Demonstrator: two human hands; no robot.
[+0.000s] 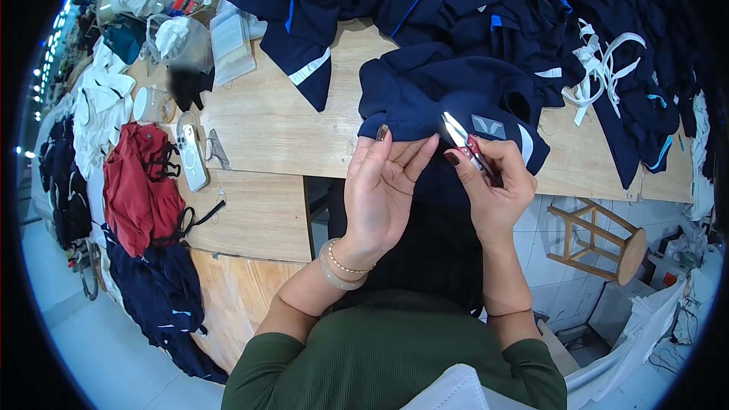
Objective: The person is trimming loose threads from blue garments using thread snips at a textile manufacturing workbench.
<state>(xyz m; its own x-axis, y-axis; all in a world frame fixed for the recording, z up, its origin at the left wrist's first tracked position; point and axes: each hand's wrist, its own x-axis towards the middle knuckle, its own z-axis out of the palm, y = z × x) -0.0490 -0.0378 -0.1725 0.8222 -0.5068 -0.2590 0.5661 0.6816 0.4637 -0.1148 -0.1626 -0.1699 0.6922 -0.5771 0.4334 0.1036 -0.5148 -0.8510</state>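
Note:
A dark navy garment (437,83) with a small grey patch and a white stripe lies bunched at the table's near edge. My left hand (378,201), palm turned up, holds its near edge, thumb on the cloth and fingertips along the rim. Closed round a pair of thread snips (472,153) with red handles is my right hand (501,190). The bright blades point up and to the left, just over the cloth beside my left fingertips. Whether the blades touch the fabric or a thread, I cannot make out.
More navy garments (471,0) with blue trim pile across the far side of the wooden table (266,137). White straps (607,64) lie on the right. A red garment (144,190), a white device (191,153) and plastic bags are at left. A wooden stool (596,239) stands at right.

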